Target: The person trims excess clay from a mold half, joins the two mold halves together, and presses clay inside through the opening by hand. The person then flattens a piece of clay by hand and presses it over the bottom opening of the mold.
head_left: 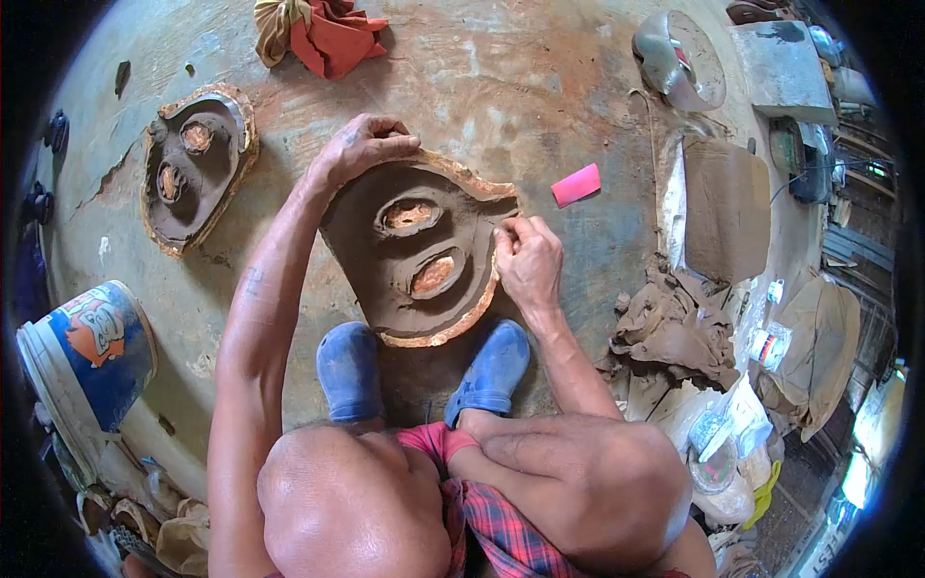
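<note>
A clay-lined mould (352,241) with a rough orange-brown rim stands on the floor in front of my feet. Dark wet clay covers its inside, around two raised oval rings with orange middles. My left hand (361,149) grips the far left rim, its fingers curled over the edge. At the right rim, my right hand (530,258) is closed, with thumb and fingertips pressed together against the clay edge. Whatever sits between those fingertips is hidden. A flat pink piece (576,185) lies on the floor just beyond my right hand.
A second clay-lined mould (249,159) lies at the left. Red cloth (337,39) is at the top. A blue-and-white bucket (101,352) stands at lower left. To the right are a clay heap (674,328), a brown slab (727,207) and a metal bowl (660,63).
</note>
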`<act>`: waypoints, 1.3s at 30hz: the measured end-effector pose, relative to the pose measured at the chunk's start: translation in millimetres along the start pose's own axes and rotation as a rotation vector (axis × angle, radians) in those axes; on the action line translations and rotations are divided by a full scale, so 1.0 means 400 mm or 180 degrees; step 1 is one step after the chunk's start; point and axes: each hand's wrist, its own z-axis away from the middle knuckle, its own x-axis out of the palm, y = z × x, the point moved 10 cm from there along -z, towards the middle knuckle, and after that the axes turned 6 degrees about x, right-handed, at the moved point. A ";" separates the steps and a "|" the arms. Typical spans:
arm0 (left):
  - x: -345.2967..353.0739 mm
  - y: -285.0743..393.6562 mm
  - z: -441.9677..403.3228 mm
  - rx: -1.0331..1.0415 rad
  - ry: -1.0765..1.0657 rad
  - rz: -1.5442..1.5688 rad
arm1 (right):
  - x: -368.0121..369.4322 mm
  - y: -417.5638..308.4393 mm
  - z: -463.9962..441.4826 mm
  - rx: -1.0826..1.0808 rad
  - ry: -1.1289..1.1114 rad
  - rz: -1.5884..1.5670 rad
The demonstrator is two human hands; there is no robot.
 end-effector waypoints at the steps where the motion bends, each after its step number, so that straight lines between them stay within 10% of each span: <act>1: -0.001 0.001 -0.001 0.0014 0.0005 -0.0005 | 0.012 -0.015 0.002 -0.0156 -0.0344 -0.0267; 12: -0.008 0.006 0.002 0.0007 0.0037 -0.0200 | -0.049 0.063 -0.066 0.0347 -0.0786 -0.0461; 21: 0.001 -0.011 -0.003 -0.0017 -0.0024 0.0040 | -0.009 -0.128 -0.123 -0.2222 -0.0821 0.0221; 27: -0.004 0.004 -0.001 -0.0002 0.0022 -0.0167 | 0.023 -0.141 -0.131 -0.2579 -0.0988 0.0554; 34: -0.004 0.012 0.007 -0.0095 0.0027 -0.0038 | -0.027 -0.048 -0.192 -0.2558 -0.1004 0.0610; 39: 0.000 0.001 0.004 -0.0065 0.0016 0.0044 | -0.218 0.154 -0.276 -0.0904 -0.0487 0.0469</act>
